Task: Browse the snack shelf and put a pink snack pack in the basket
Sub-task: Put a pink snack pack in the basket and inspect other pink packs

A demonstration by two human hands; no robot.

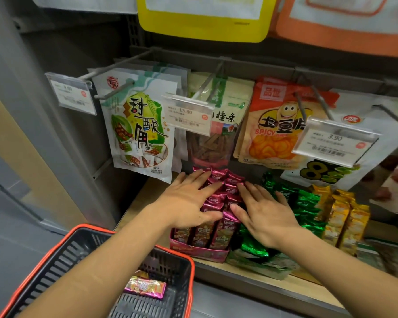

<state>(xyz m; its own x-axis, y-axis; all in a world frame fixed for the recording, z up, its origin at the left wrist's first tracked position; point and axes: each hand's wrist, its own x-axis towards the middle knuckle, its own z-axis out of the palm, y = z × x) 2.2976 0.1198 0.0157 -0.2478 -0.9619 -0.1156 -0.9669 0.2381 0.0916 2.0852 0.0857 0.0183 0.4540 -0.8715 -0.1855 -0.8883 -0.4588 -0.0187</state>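
Your left hand and right hand lie flat, fingers straight, gripping nothing, on the shiny pink foil snack packs, whose rows run near-to-far under the left hand; the black orange-rimmed plastic basket sits near-left.
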